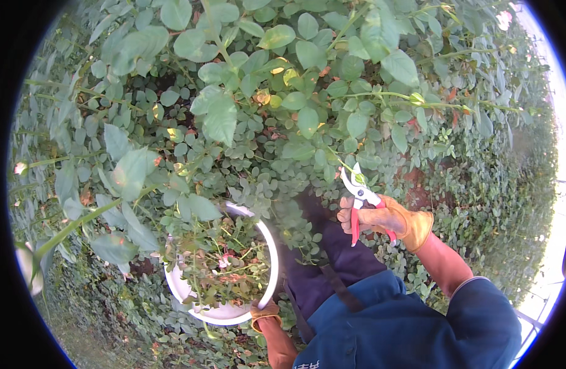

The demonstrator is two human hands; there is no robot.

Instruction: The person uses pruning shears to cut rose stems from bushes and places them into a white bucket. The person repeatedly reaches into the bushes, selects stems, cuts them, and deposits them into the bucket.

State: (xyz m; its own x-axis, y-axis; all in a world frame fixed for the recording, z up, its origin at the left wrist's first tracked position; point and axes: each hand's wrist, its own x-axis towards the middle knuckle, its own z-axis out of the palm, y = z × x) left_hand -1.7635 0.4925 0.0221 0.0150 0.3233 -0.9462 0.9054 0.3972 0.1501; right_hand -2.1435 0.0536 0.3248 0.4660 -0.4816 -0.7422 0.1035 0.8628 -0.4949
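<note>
My right hand (409, 222), in a tan work glove, is wrapped round red-handled pruning shears (360, 194). Their pale blades point up and stand apart, with a green rose bud (358, 178) and the end of a thin stem at the blades. My left hand (264, 312), gloved too, grips the rim of a white bucket (273, 270) at its lower right; most of those fingers are hidden. Cut stems, leaves and a pinkish bloom (224, 261) fill the bucket. Leaves partly cover its upper left side.
Dense rose bushes (307, 123) surround me on all sides. Long stems reach across, one with a bud (416, 98) at upper right and a thick one (80, 224) close at left. Reddish soil (418, 187) shows through the leaves on the right. A pale strip lies along the right edge.
</note>
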